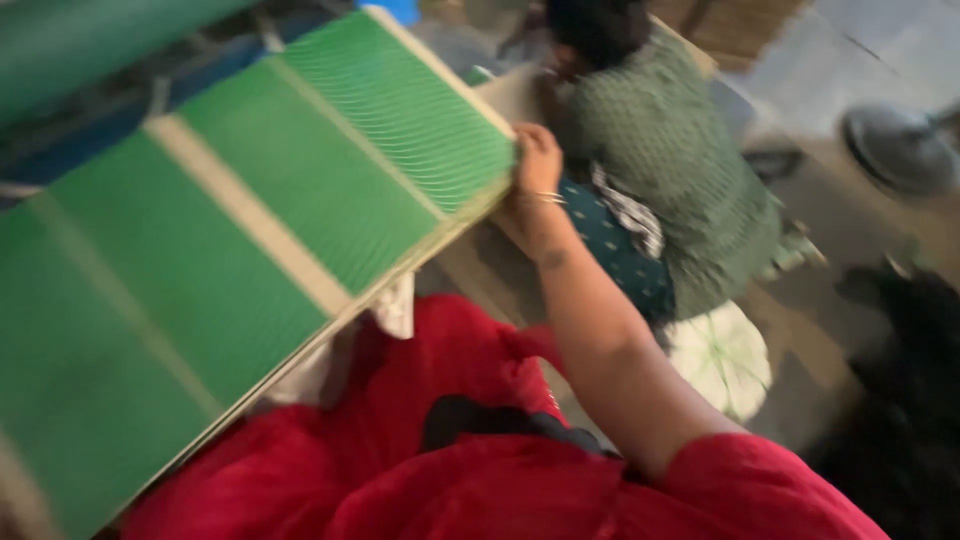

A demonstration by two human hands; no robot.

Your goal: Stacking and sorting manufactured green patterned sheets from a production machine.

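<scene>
While the head camera is blurring with motion, the right hand [537, 160] is closing its fingers over the far right corner of a long green panel [300, 190], a flat frame of green ribbed mesh divided by pale cross bars [245, 215]. The panel is lying tilted across the left of the scene, its near end running out of view at the lower left and its far end touching the gripping hand. Thin bangles [548, 198] are showing at that wrist, and the forearm is reaching up from a red garment [450, 470] that is filling the near part of the picture. The left hand is not appearing anywhere, so its state cannot be told. Just beyond the panel's corner, a second person in a green patterned top [670, 170] is crouching on the floor [830, 70], back turned; their hands are hidden. A round fan [900, 150] is standing at the far right. Judging by the single-corner grip and the slant, the panel appears to be mid-handling rather than set down: the hold is made, while any final placing seems yet to come.
</scene>
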